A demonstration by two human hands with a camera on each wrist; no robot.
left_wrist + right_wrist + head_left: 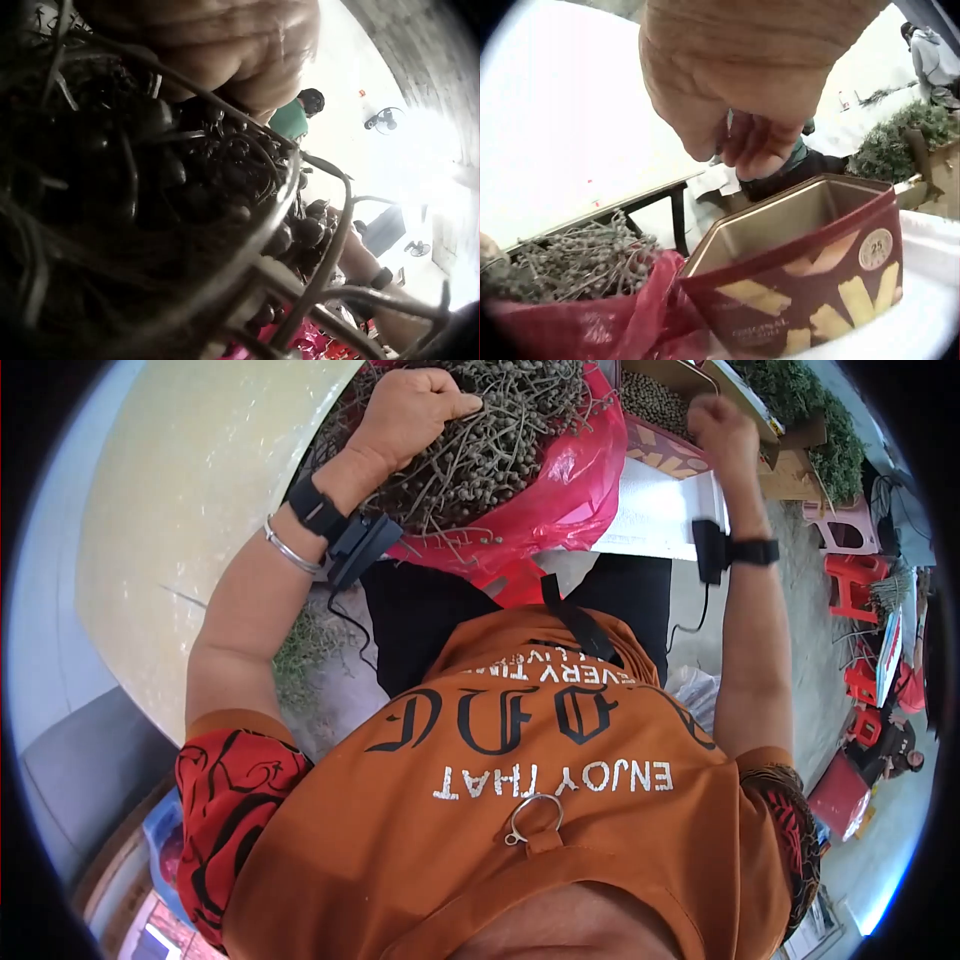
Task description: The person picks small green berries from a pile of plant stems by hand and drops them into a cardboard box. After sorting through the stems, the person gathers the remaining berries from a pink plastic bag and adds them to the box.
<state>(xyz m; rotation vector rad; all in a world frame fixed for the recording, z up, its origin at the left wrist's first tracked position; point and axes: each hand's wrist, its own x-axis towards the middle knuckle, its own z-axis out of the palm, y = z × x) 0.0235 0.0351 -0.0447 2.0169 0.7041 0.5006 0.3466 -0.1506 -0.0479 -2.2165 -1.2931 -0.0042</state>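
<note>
My left hand (408, 415), fingers curled and thumb bent in, is at a heap of thin grey-brown sprigs with small round berries (500, 460). It pinches a sprig there; the fingertips are partly hidden. Dark berries and a bare stem (339, 247) fill much of the left wrist view, under the hand (225, 52). A bright pink plastic bag (575, 510) lies around the heap. Over a dark red biscuit tin (810, 289) hangs my right hand (725, 435), its fingers curled in toward the thumb with nothing visible between them. Loose berries (650, 400) lie inside the tin.
A white foam box (655, 510) stands under the bag and tin. Green leafy branches (835, 445) with cardboard are beyond at the right. A pale round tabletop (150, 500) takes up the left side. Red stools (855, 585) and another person (890, 745) are farther right.
</note>
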